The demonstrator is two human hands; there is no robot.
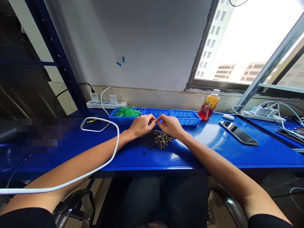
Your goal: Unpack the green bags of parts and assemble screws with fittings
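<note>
My left hand (pixel 143 124) and my right hand (pixel 169 124) meet at the fingertips above the blue table. Both are closed in a pinch, and whatever sits between the fingers is too small to make out. Just below them lies a pile of dark screws (pixel 148 143), with brass-coloured small metal parts (pixel 163 139) heaped on its right side. Behind the hands stand three blue bins in a row. Green plastic bags (pixel 127 111) fill the left bin (pixel 123 120); my hands partly cover the middle bin (pixel 155 112). A few small dark items show in the right bin (pixel 187 121).
A drink bottle (pixel 209 106) stands right of the bins, near a phone (pixel 238 133) and a small white case (pixel 228 117). A white cable (pixel 116 148) loops across my left forearm. Power strips (pixel 106 104) lie along the wall at left and right.
</note>
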